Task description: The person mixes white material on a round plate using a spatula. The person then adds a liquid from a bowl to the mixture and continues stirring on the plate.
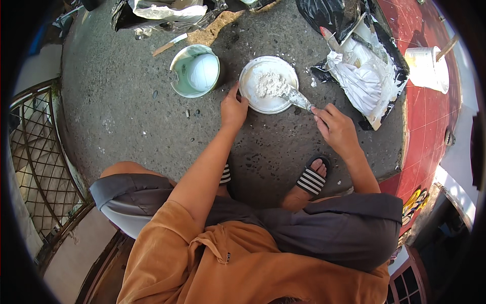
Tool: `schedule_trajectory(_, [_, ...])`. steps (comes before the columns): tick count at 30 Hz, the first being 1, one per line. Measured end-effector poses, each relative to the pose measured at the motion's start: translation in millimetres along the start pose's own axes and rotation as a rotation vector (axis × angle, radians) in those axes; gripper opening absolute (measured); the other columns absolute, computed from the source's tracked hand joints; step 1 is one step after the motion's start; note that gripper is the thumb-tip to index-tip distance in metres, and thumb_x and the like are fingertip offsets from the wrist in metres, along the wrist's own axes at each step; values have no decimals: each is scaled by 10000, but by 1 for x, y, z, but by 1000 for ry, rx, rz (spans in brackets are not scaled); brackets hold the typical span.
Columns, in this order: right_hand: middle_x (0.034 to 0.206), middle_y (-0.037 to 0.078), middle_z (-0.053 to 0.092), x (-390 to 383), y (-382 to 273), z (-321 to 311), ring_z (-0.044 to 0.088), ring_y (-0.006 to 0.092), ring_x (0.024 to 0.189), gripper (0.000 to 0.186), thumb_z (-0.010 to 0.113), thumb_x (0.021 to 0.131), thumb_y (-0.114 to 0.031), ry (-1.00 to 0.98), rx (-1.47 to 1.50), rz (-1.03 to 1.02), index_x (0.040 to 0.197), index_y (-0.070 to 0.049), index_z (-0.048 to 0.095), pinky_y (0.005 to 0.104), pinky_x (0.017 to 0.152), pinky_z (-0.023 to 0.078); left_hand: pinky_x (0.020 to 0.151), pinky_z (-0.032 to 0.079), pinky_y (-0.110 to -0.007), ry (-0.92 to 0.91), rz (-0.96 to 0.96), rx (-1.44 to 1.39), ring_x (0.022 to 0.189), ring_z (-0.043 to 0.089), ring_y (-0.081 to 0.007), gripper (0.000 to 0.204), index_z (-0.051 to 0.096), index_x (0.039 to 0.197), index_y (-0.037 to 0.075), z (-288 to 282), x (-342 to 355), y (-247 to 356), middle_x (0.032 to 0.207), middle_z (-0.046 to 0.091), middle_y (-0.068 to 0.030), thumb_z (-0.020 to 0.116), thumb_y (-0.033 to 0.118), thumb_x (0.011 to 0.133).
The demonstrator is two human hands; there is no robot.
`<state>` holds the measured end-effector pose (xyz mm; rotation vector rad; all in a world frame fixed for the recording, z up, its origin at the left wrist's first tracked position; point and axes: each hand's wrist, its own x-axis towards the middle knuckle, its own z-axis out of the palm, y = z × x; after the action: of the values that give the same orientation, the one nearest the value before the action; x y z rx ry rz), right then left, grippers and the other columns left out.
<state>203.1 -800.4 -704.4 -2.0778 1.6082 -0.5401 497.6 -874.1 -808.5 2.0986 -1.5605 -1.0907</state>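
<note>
My left hand point(234, 109) grips the near-left rim of a round white pail lid point(248, 100), its thumb along the edge. A heap of white powder point(270, 83) sits on the lid, right of its middle. My right hand point(336, 127) is closed round the handle of a putty knife point(298, 99). The knife's smeared blade reaches over the lid's right rim and touches the powder. Just left of the lid stands a pale green bucket point(177, 83) with white material inside. The fingers under the lid's rim are partly hidden.
White crumbs dot the concrete floor point(147, 121) round the lid. An opened white sack point(359, 81) on black plastic lies to the right, with a white bucket point(422, 71) beyond. A wooden-handled blade point(169, 44) rests behind the green bucket. My sandalled foot point(313, 175) is nearby.
</note>
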Motion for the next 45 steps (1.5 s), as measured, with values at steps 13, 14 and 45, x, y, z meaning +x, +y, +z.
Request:
schedule_trajectory(13, [848,71,543,8,6,23,615,270,688,266,708,881,-91,62,37,-18,1146,-105,698,386,603,497,841,535,-439,-9,-1,-26,834,662,-329,566,582,1401,98,4,3,-6,873,683,-169,645,114,839])
schedule_trajectory(14, [851,70,545,9,7,19,616,268,693,266,710,876,-89,47,31,-22,1142,-103,700,384,607,499,844,533,-439,-5,7,-12,840,661,-327,568,580,1404,97,5,3,-5,865,685,-165,645,118,840])
schedule_trajectory(45, [905,95,603,50,8,-4,651,332,778,172,692,885,-109,-29,-18,-35,1055,-89,709,424,654,517,842,535,-441,-9,34,11,836,664,-328,568,583,1399,87,1,0,4,866,684,-170,651,118,835])
